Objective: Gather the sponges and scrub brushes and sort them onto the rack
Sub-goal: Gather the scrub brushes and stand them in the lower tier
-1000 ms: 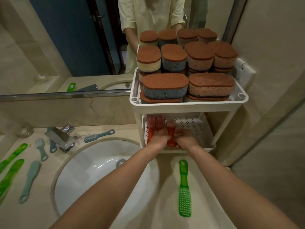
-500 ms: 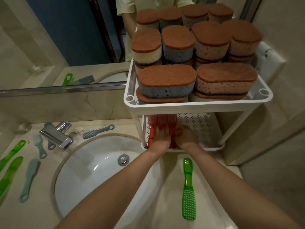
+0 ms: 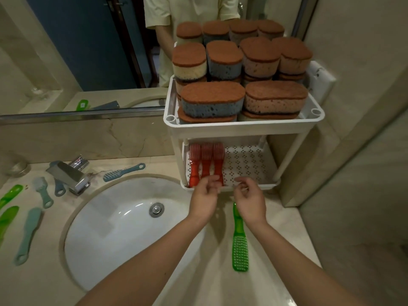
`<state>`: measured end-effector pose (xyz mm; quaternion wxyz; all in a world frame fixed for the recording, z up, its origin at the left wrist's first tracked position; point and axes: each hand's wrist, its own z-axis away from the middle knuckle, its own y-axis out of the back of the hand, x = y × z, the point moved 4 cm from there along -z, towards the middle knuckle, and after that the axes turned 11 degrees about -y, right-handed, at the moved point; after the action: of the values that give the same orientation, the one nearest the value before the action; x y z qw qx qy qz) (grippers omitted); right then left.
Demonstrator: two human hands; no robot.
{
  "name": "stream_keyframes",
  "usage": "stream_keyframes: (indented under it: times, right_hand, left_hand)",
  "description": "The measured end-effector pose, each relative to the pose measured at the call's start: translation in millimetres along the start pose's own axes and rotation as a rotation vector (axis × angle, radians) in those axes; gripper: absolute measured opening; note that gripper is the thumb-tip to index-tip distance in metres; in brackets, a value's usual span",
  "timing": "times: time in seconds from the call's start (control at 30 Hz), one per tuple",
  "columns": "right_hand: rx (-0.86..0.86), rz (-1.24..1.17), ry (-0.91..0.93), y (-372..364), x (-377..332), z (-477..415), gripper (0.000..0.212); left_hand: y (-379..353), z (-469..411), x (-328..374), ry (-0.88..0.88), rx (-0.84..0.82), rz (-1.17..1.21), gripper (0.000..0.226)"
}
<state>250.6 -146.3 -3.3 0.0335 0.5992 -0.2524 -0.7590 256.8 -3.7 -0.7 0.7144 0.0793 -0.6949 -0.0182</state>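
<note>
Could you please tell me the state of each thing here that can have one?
left hand: loosely curled, holding nothing
right hand: loosely curled, holding nothing
red brushes: lying side by side on the lower shelf of the rack
sponges: stacked on its top shelf
green brush beside the hands: on the counter, bristles up

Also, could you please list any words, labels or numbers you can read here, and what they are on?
None can be read.
Pale patch on the green brush seen in the mirror: too blurred to tell whether it is a label.
Sponges, rack, red brushes: no markings show.
</note>
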Motion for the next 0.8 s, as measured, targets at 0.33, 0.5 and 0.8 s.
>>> stream_keyframes:
  times: [0.33, 0.5, 0.8]
  right_hand:
    - [-0.259, 0.521, -0.315, 8.4, 69.0, 63.0, 0.067]
    - [-0.233, 0.682, -0.321, 7.1, 76.8, 86.3, 0.059]
    - [-0.265, 0.364, -0.355, 12.8, 68.2, 95.7, 0.054]
  left_hand:
    - [-14.0, 79.2, -48.2, 0.393, -0.239, -0.032, 0.031]
    - [-16.5, 100.9, -48.1, 0.474, -0.321, -0.014, 0.036]
    - [-10.8, 109.6, -34.1, 0.196, -0.386, -0.179, 0.05]
